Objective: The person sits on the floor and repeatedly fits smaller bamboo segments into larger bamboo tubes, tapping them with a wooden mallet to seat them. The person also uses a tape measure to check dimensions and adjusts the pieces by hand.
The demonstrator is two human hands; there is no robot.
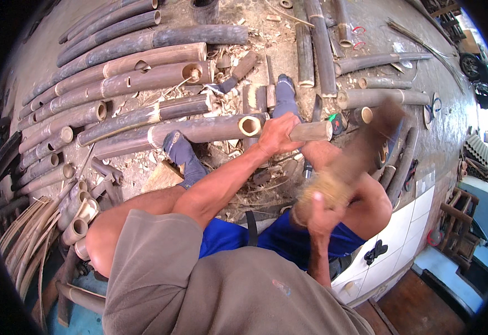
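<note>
My left hand (pixel 279 135) is closed round a short, round, pale brown length that looks like bamboo or wood (pixel 312 132). Its cut end points right; where its other end goes is hidden by my fingers. Close by on the left lies a long bamboo tube (pixel 199 130) with a round hole (pixel 249 126) near its end. In my right hand (pixel 325 215), above my right thigh, is a motion-blurred tool (pixel 361 153). It has a thick straw-coloured grip and a broad dark brown end tilted up to the right; its exact kind is unclear.
Bamboo poles (pixel 143 40) lie in rows at the left, some with cut holes. More poles (pixel 322 50) lie ahead and right. Wood chips (pixel 227 61) litter the floor around my socked feet (pixel 284 95). Bamboo strips (pixel 26 240) stand lower left; white tiles (pixel 405 229) lie right.
</note>
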